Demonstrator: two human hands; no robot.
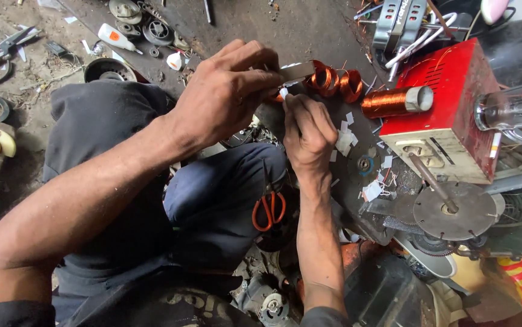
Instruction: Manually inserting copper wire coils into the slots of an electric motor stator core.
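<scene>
Over the dark workbench (309,30), your left hand (227,91) pinched a flat grey metal blade (297,71) against the looped copper wire coils (333,82). Your right hand (309,136) – fingers pressed together – gripped a small white sliver (283,92) just beside them.

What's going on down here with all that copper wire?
A person crouches over a cluttered workshop floor. The left hand presses a flat metal blade against copper wire coils, and the right hand pinches something small just beneath them. A copper spool lies on a red box; orange scissors lie below.
</scene>
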